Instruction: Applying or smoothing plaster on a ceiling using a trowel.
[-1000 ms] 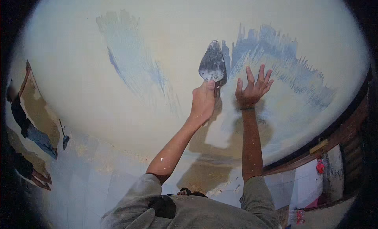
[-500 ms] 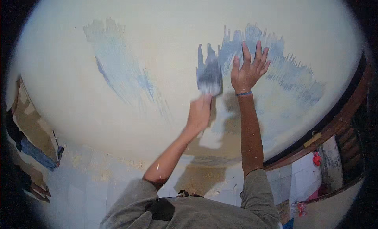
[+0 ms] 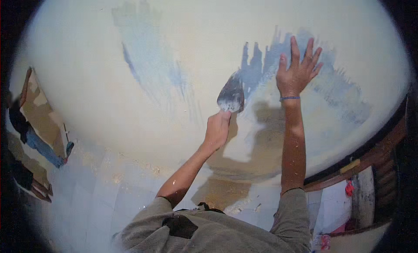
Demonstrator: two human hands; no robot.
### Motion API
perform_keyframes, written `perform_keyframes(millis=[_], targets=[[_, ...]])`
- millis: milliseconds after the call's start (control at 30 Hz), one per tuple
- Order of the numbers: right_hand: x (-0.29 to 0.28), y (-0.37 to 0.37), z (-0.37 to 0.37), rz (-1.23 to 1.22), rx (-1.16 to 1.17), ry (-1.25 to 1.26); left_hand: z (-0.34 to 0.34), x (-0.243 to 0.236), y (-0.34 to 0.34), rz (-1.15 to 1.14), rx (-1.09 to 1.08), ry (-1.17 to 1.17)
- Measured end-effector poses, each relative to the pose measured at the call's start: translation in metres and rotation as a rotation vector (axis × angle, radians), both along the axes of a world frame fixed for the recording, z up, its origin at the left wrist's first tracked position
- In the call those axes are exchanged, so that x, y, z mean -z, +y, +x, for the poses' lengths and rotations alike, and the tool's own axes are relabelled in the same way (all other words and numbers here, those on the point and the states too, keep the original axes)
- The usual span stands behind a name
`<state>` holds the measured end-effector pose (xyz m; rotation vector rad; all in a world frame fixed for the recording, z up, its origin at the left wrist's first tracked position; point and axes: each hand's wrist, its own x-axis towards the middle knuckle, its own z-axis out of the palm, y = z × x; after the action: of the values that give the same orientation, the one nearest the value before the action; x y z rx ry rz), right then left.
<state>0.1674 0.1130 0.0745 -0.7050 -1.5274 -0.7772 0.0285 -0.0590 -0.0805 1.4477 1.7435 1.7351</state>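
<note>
One shallow angle should suit the cream-painted wall (image 3: 204, 44): your left hand (image 3: 217, 130) clasps the dark pointed metal trowel (image 3: 231, 95) at frame centre, your right hand (image 3: 297, 78) spread.

Trowel blade (image 3: 230, 96): metal, dark; dull whitish smears toward the near end. Wall (image 3: 191, 31): pale paint-like coat, matt, mostly smooth. Right bluish patch (image 3: 253, 72): matt, streaky, rough-looking, ragged at the far edge. Left bluish patch (image 3: 150, 48): fainter, matt, streaked. Floor (image 3: 98, 192): smooth tile, low sheen; crumbs (image 3: 116, 179) flaky, dry-looking. Shirt (image 3: 244, 233), near: matt woven-looking cloth. Far-left trousers (image 3: 45, 152): denim-like cloth.
</note>
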Motion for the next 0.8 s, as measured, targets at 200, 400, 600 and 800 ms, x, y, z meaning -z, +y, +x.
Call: perform_keyframes(millis=[200, 400, 600, 800], targets=[[0.001, -0.003, -0.005, 0.009, -0.038, 0.005, -0.036, -0.019, 0.024, 0.129, -0.211, 0.138], [0.000, 0.003, 0.002, 0.017, -0.004, -0.004, -0.004, 0.036, 0.006, 0.121, -0.046, 0.097], [0.005, 0.002, -0.002, 0.023, -0.030, 0.013, -0.006, 0.043, 0.013, 0.106, -0.018, -0.038], [0.004, 0.001, -0.002, 0.012, -0.003, 0.005, -0.032, -0.033, 0.039, 0.140, -0.024, 0.006]])
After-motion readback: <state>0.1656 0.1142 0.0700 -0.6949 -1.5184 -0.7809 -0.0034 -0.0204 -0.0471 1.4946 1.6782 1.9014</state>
